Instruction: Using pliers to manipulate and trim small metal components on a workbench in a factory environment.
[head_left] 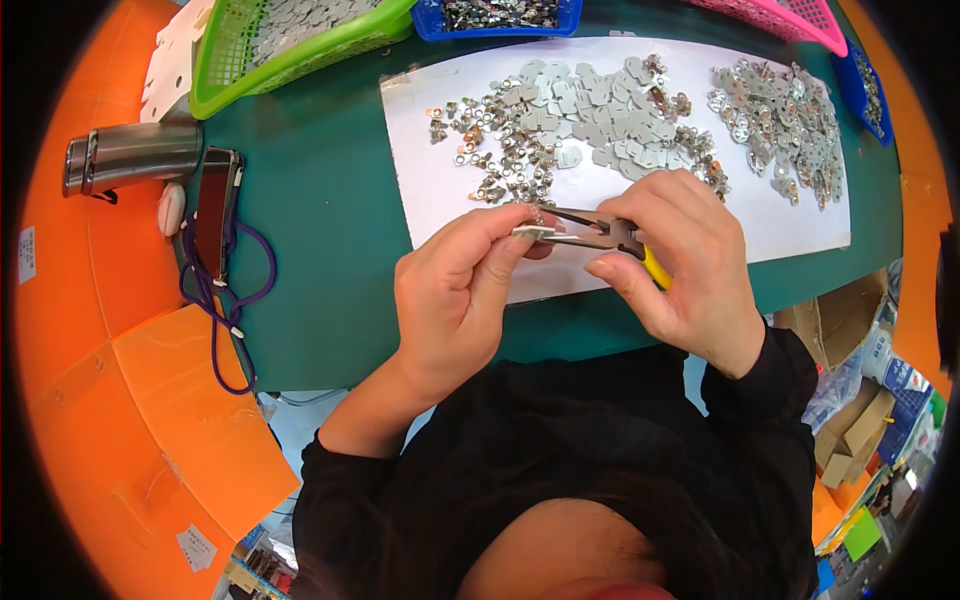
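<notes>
Between thumb and fingers, my left hand (455, 285) pinches a small flat grey plate (537, 232). My right hand (690, 260) is wrapped round needle-nose pliers (622, 236) with a yellow grip. The pliers' jaws are spread, one above and one below the held plate, close to my left fingertips. A tiny shiny metal part seems to sit at the plate, though fingers partly hide it. Beyond my hands, a heap of flat grey plates (610, 115) lies on a white sheet (420, 150), with small shiny metal clips (500, 150) to its left.
More metal pieces (780, 125) are heaped at the sheet's right. Along the far edge stand a green basket (290, 62), a blue tray (500, 32) and a pink basket (790, 25). At left are a steel flask (140, 158) and a phone (215, 215) with a purple cord (262, 285).
</notes>
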